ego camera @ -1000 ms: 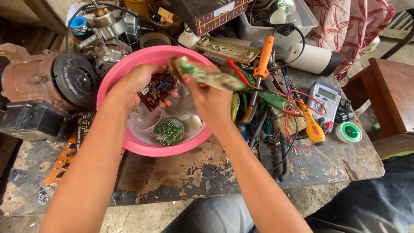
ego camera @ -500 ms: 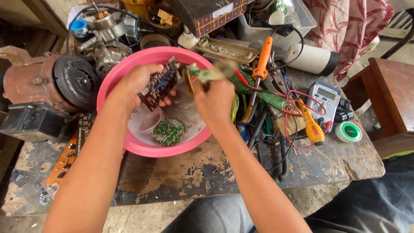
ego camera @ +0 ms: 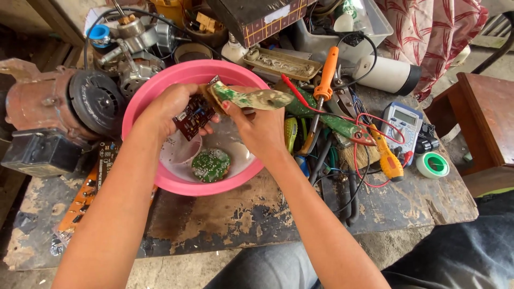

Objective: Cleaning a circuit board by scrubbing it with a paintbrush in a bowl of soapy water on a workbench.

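A dark circuit board [ego camera: 194,115] is gripped firmly in the left hand [ego camera: 170,107] over the pink basin [ego camera: 160,80], apparently so that the worn paintbrush [ego camera: 251,98], clasped tightly by the right hand [ego camera: 262,126], reaches its face.

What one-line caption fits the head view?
Left hand holds a dark circuit board over a pink basin; right hand holds a worn brush.

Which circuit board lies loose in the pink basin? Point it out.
The round green circuit board lies on the bottom of the pink basin. The dark rectangular circuit board is held above it in the left hand.
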